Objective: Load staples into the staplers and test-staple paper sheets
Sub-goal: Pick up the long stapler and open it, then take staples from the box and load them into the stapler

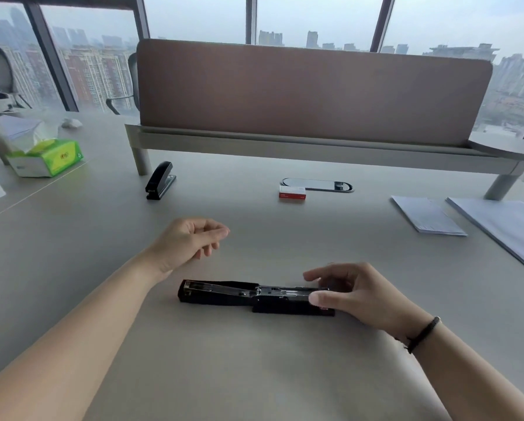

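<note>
1. The black metal stapler, swung fully open (256, 296), lies flat on the grey bench (254, 375), its long axis running left to right across the person's front.
2. The right hand (354, 294) grips its right end, thumb in front and fingers behind.
3. The left hand (190, 238) hovers loosely curled, holding nothing, just beyond the stapler's left end.
4. The small red-and-white staple box (292, 193) sits farther back, about midway between the hands, so I judge either could reach it.

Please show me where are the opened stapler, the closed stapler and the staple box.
opened stapler (224, 294): head view, on its flipped-open left half.
closed stapler (160, 177): head view, on its black top arm.
staple box (292, 194): head view, on its red front face.
</note>
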A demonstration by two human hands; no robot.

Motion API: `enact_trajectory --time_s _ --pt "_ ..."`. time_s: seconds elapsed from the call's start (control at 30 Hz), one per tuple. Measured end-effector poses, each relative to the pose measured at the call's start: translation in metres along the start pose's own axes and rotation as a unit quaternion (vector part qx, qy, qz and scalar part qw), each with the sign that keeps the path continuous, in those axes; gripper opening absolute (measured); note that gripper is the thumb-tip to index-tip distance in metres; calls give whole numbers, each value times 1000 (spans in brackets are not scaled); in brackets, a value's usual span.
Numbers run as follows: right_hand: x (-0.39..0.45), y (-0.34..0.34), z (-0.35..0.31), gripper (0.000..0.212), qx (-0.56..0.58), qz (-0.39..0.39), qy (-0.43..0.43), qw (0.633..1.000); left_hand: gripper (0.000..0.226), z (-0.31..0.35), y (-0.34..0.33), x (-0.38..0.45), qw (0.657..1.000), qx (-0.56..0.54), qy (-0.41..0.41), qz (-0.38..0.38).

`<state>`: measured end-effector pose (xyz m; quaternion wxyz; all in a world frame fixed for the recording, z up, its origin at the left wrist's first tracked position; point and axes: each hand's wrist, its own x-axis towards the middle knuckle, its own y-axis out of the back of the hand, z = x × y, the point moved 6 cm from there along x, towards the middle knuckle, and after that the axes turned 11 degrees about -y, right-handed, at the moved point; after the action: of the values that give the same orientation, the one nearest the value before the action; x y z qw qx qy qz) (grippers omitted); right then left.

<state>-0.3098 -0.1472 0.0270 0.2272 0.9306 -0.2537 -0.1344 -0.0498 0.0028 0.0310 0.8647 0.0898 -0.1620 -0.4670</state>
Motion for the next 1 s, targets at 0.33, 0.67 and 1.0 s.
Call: enact_trajectory --time_s 0.33,0.67,1.0 --pt "151 44 6 57 -103 206 -62 971 2 -16 -25 83 999 -31 -21 10" --pt "259 46 1 63 -339 223 -40 913 16 -32 -17 111 991 -112 -67 35" --pt "185 19 -4 40 -271 166 19 948 77 -21 -36 103 990 68 -107 -69"
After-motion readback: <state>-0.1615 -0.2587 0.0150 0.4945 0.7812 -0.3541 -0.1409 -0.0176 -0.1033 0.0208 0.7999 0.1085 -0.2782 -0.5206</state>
